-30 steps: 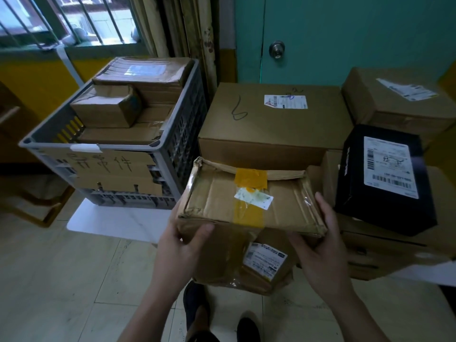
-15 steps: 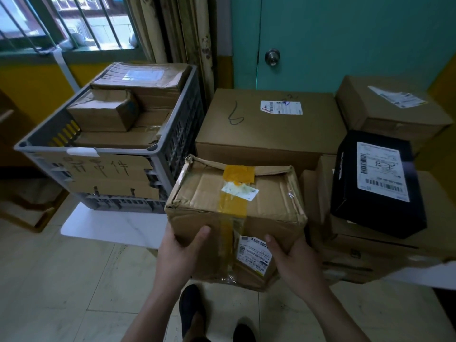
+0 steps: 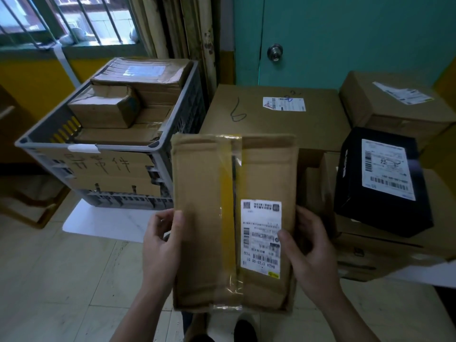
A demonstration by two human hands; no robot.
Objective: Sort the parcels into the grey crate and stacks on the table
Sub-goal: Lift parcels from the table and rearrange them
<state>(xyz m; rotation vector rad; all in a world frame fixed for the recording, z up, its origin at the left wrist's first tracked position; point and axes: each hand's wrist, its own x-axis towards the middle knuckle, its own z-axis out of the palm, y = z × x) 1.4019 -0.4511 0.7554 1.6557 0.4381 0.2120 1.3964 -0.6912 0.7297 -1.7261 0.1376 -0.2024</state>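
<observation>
I hold a worn brown cardboard parcel (image 3: 207,218) with yellow tape and a white shipping label in front of me, its labelled face tipped up toward the camera. My left hand (image 3: 161,245) grips its left edge, thumb on the face. My right hand (image 3: 306,250) grips the right edge, thumb pressing the label. The grey crate (image 3: 98,149) stands at the left on the white table (image 3: 98,223), filled with several brown parcels. To the right of the crate lie stacks: a large brown box (image 3: 276,124) marked with a handwritten 6, a black box (image 3: 385,183) and another brown box (image 3: 394,102).
A teal door (image 3: 345,33) with a round knob stands behind the stacks. A barred window (image 3: 66,18) and curtains are at the back left. A wooden chair frame (image 3: 27,206) sits left of the table. My shoes show on the tiled floor below.
The parcel has been tilted up toward me, so its labelled side now faces the camera. Both hands have shifted from under its front face to its side edges.
</observation>
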